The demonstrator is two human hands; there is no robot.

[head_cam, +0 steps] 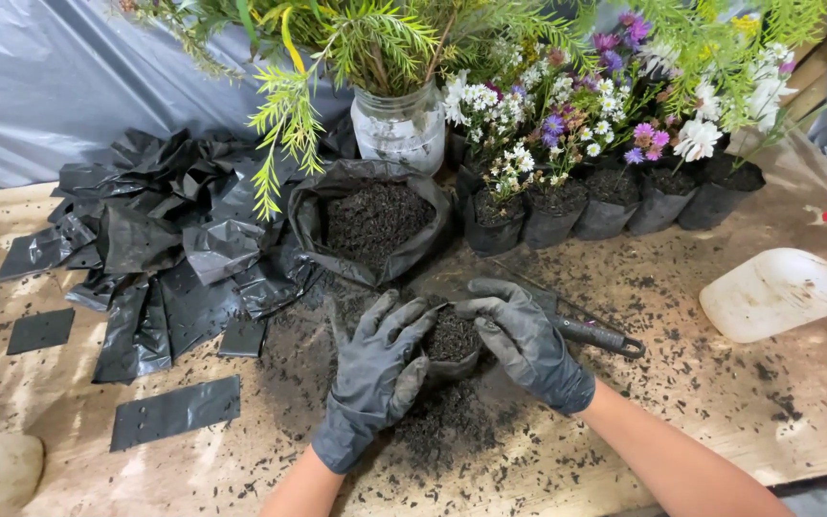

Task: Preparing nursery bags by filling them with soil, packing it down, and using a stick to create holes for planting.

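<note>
Nearest the camera, both hands wear dark gloves and cup a small black bag [452, 347] filled with soil, which stands upright on the soil-strewn board [720, 402] with its mouth facing up; it is too squat to show a clear long axis. The left hand [380, 369] wraps the bag's left side, fingers spread and curved against it, thumb at the rim. The right hand [525, 337] presses on the right side and top edge, fingers bent over the rim, closed loosely round the bag rather than clenched. A heap of loose soil [442, 421] lies under and in front of the bag.

Just behind the right hand a dark tool handle [597, 335] lies on the board, pointing right. To the left lie flat black plastic pieces [174, 412] and a crumpled pile of bags [155, 230]. At right a white spray bottle [777, 290] lies on its side.

Farther back sits a larger open bag of soil [375, 225], then a row of small bags with flowers [614, 206], and a glass jar [401, 127] holding green branches.
</note>
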